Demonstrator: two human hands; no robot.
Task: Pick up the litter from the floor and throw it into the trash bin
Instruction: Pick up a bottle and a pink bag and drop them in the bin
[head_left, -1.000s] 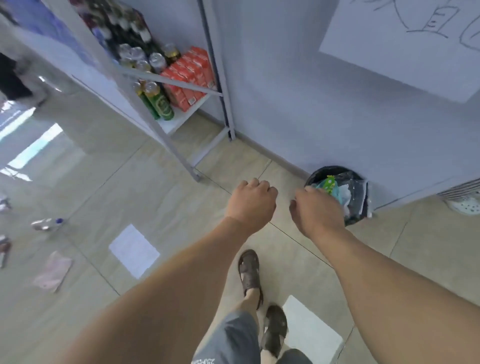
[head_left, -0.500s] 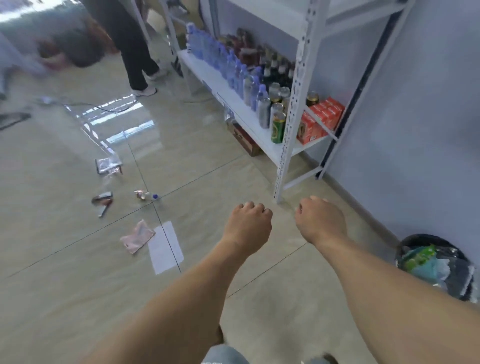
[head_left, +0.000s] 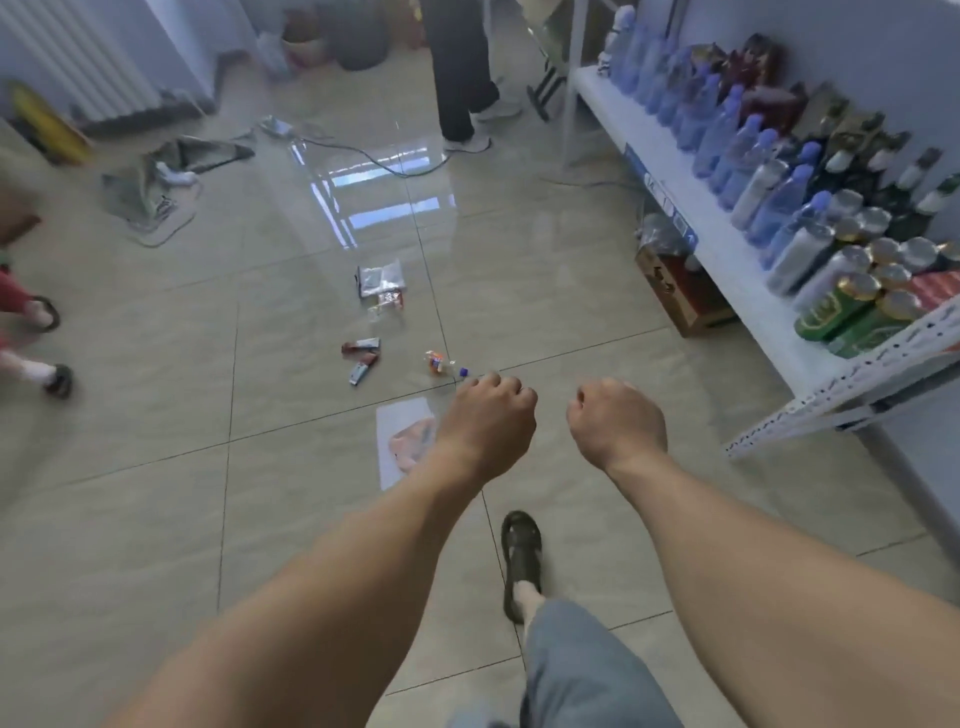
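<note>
A: Hands?
B: Left hand and right hand, side by side and apart, both fists curled, nothing held.

A: Litter?
B: On the tiled floor. Pink wrapper on a white sheet, partly behind the left wrist. Crushed bottle just beyond the left knuckles. Small packets left of it; clear bag farther out.

A: Bin?
B: Out of view.
</note>
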